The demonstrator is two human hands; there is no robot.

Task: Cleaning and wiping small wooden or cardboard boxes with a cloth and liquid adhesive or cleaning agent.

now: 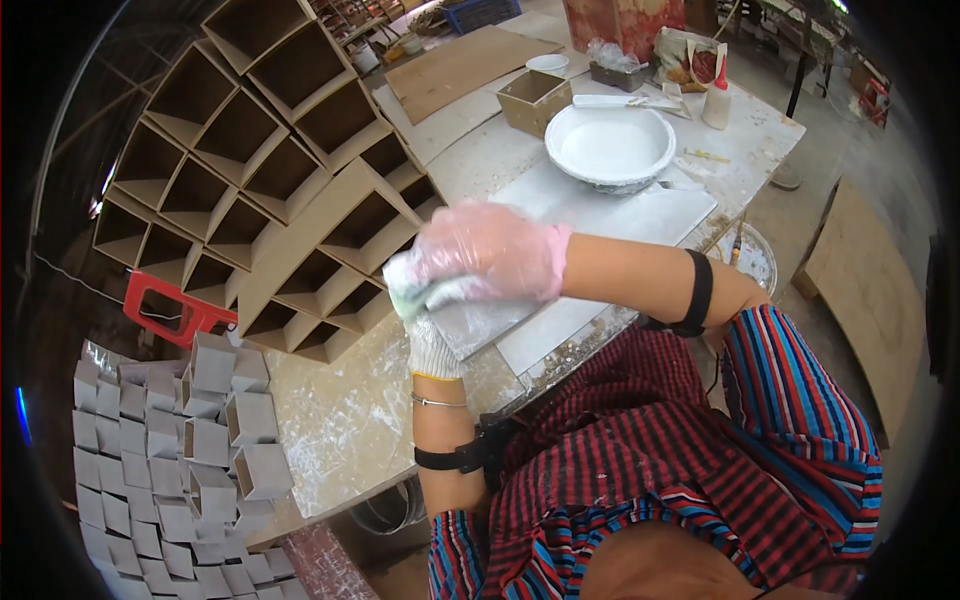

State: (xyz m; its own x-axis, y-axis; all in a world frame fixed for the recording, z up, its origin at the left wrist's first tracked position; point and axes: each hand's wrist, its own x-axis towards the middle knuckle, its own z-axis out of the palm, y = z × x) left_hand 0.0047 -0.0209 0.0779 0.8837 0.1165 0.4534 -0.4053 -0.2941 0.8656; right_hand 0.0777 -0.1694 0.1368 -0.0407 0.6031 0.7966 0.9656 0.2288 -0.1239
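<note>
My right hand point(490, 250), in a clear plastic glove, reaches across in front of my body with its fingers curled round a soft white-and-pale-green pad point(404, 288). The pad's exact kind is not plain. Close below it is my left hand point(432, 350) in a white knitted glove with a yellow cuff edge; its fingers are hidden behind the right hand and the pad. Under the right hand lies a grey-white flat board point(480, 325) on the worktable point(345, 420). A wide bowl of white paint-like liquid point(612, 145) stands beyond, with a flat white tool point(625, 102) across its far rim.
Open brown boxes point(240, 130) are stacked high at the left. Many grey-coated boxes point(160, 450) stand lower left, near a red plastic piece point(165, 308). A square brown box point(535, 100) and a red-tipped squeeze bottle point(717, 100) stand near the bowl. A bucket point(750, 255) is by the table's right edge.
</note>
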